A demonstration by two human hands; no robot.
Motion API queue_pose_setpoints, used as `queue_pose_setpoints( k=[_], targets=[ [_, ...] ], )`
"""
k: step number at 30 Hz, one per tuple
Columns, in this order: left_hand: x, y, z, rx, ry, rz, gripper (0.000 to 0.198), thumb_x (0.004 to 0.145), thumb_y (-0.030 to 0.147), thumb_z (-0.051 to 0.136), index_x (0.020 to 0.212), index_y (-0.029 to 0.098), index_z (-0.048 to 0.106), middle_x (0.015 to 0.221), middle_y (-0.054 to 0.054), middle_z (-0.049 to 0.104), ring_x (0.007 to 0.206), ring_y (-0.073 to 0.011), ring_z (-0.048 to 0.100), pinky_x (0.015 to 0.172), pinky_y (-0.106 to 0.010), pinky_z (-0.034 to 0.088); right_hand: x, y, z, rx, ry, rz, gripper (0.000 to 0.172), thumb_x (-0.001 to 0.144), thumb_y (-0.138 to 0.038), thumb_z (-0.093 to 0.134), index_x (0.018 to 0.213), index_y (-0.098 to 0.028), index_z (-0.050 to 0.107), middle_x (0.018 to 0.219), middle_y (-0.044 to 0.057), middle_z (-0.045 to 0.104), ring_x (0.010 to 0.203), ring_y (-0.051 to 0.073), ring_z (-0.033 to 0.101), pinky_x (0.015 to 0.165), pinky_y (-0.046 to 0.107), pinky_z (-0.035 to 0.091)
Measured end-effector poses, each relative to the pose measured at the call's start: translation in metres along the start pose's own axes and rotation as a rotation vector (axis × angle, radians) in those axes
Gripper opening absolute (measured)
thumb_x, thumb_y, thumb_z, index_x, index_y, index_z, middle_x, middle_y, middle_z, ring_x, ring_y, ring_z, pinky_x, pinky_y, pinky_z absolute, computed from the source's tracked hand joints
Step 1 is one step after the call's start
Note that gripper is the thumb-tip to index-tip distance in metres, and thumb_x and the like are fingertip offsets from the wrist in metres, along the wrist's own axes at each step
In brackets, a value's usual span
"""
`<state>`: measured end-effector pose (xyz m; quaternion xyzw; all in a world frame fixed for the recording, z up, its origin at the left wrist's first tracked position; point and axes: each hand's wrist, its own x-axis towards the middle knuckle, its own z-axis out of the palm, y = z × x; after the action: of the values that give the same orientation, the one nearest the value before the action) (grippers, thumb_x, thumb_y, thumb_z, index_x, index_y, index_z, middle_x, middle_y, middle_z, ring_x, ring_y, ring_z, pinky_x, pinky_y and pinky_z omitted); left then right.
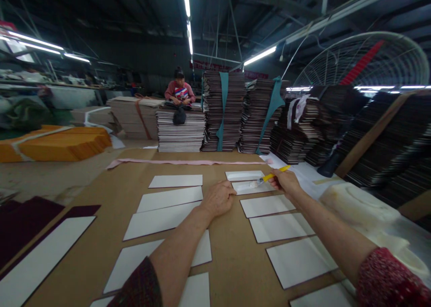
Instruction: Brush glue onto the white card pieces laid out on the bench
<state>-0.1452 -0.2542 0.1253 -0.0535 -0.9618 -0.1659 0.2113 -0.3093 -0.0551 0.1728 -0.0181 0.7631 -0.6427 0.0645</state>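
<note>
My right hand (284,181) grips a brush by its yellow handle (276,173). The brush's pale bristles rest on a small white rectangular panel (244,189), where a whitish wet-looking patch shows around them. With fingers bent and pressed together, my left hand (218,198) holds that panel at its left edge; the fingertips are partly hidden. Just beyond lies another narrow white panel (244,175) with a shiny surface. Nearer to me on the right is a column of white panels with dark edges (267,205). A second column (171,200) lies left of my left hand, partly covered by my forearm.
A brown work board (232,262) carries the panels, with a pink strip (188,162) across its far end. Tall bound stacks (224,114) stand beyond, near a seated person (180,91). Yellow bundles (60,143) lie left; a whitish crusted container (363,203) and large fan (367,60) are right.
</note>
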Motion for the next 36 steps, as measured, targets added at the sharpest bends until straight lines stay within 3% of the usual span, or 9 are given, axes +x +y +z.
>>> queue_pose_setpoints(
  k=[9,19,25,30,36],
  targets=[
    [0.000,-0.002,0.000,-0.001,-0.003,-0.014,0.038,0.076,0.010,0.048,0.098,0.021,0.078,0.090,-0.006,0.067,0.094,-0.0238,0.061,0.087,-0.037,0.051,0.017,-0.004,-0.039,-0.135,0.138,-0.025,0.028,0.082,-0.033,0.064,0.063,-0.013,0.062,0.057,0.007,0.064,0.043,0.012,0.055,0.037,0.021,0.044],
    [0.001,-0.002,0.002,-0.005,0.017,0.000,0.036,0.077,0.012,0.049,0.096,0.021,0.078,0.089,-0.006,0.067,0.093,-0.0251,0.061,0.085,-0.038,0.051,0.029,-0.001,-0.057,-0.217,0.215,-0.137,0.027,0.081,-0.035,0.063,0.065,-0.013,0.065,0.062,0.009,0.068,0.048,0.016,0.060,0.042,0.025,0.051],
    [0.000,0.006,-0.006,-0.164,0.073,0.023,0.030,0.075,0.010,0.051,0.085,0.018,0.078,0.088,-0.004,0.070,0.082,-0.0188,0.064,0.076,-0.030,0.049,-0.011,-0.012,-0.055,0.029,0.180,-0.100,0.020,0.084,-0.031,0.062,0.077,-0.012,0.063,0.059,0.003,0.066,0.044,0.009,0.055,0.037,0.018,0.045],
    [-0.003,0.010,-0.009,-0.368,-0.169,0.074,0.031,0.068,0.007,0.056,0.082,0.020,0.080,0.080,-0.001,0.070,0.071,-0.0135,0.061,0.065,-0.024,0.045,-0.055,-0.008,-0.045,0.090,0.030,0.020,0.018,0.084,-0.026,0.062,0.076,-0.011,0.062,0.057,0.002,0.063,0.041,0.007,0.051,0.034,0.016,0.040],
    [-0.004,0.009,-0.006,-0.353,-0.175,0.069,0.037,0.069,0.008,0.054,0.090,0.022,0.080,0.086,0.000,0.071,0.073,-0.0130,0.061,0.067,-0.023,0.046,-0.076,0.005,-0.034,0.036,-0.056,0.060,0.018,0.087,-0.026,0.058,0.080,-0.011,0.062,0.059,0.002,0.064,0.041,0.007,0.051,0.034,0.016,0.040]
  ],
)
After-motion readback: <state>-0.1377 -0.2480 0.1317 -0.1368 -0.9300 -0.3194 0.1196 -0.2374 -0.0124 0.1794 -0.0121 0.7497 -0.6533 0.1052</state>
